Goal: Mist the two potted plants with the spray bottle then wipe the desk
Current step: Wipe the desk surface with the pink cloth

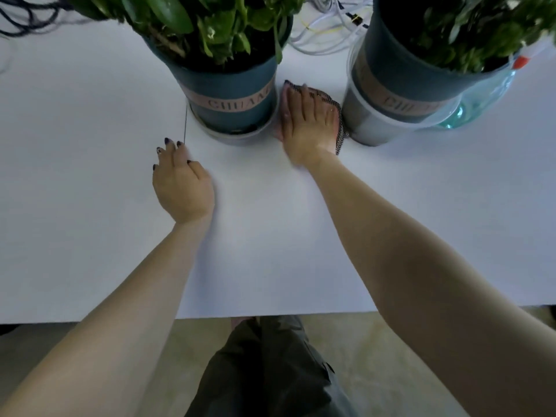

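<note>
Two leafy plants in dark teal pots stand at the back of the white desk (90,206): the left pot (231,97) and the right pot (400,85). Between them my right hand (307,121) lies flat, fingers forward, pressing a dark mesh cloth (338,127) onto the desk; only the cloth's edge shows along the hand's right side. My left hand (180,182) rests on the desk, fingers bent and apart, in front of the left pot, holding nothing. A clear bluish spray bottle (478,106) with an orange-red part on its nozzle stands behind the right pot, mostly hidden.
White and grey cables (325,28) lie tangled behind the pots; dark cords (27,16) sit at the far left corner. A thin seam line (185,124) runs across the desk by the left pot. The desk's front edge (270,316) is near my legs.
</note>
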The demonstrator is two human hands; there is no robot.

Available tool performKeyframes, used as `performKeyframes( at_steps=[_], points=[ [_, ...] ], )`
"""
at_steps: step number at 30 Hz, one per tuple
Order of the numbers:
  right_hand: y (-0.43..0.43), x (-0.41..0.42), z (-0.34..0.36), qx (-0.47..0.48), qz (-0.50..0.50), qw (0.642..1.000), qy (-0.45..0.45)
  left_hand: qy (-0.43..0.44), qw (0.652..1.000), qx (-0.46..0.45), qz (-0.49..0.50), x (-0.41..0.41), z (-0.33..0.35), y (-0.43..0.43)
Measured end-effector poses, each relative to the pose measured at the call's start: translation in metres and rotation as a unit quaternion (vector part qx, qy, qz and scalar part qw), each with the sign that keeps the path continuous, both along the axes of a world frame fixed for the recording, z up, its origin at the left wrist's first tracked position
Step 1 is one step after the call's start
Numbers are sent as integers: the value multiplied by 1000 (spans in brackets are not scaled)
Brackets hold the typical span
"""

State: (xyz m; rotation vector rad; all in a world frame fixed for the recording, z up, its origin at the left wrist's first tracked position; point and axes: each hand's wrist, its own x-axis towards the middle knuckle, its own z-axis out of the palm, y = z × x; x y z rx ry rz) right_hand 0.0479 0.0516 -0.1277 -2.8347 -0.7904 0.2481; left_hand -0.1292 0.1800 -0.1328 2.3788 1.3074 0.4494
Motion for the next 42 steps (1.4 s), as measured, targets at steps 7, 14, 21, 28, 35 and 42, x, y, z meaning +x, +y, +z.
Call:
performKeyframes(
  at_steps=[7, 14, 21, 28, 35, 42],
  points=[
    [31, 52, 10, -25, -46, 999, 4, 16, 999, 19, 21, 0, 2, -2],
    [34, 69, 9, -22, -28, 999, 13, 21, 998, 6, 55, 5, 6, -3],
    [19, 30, 11, 3, -25, 1000, 16, 28, 999, -4, 41, 5, 11, -1],
    [2, -43, 13, 9, -46, 998, 34, 98, 992, -47, -58, -4, 19, 6],
    [11, -131, 15, -1, -3, 998, 60, 100, 986, -30, -132, -33, 26, -20],
    [22, -178, 19, -27, 164, 980, 104, 15, 990, -40, -132, -72, 22, -35]
  ],
)
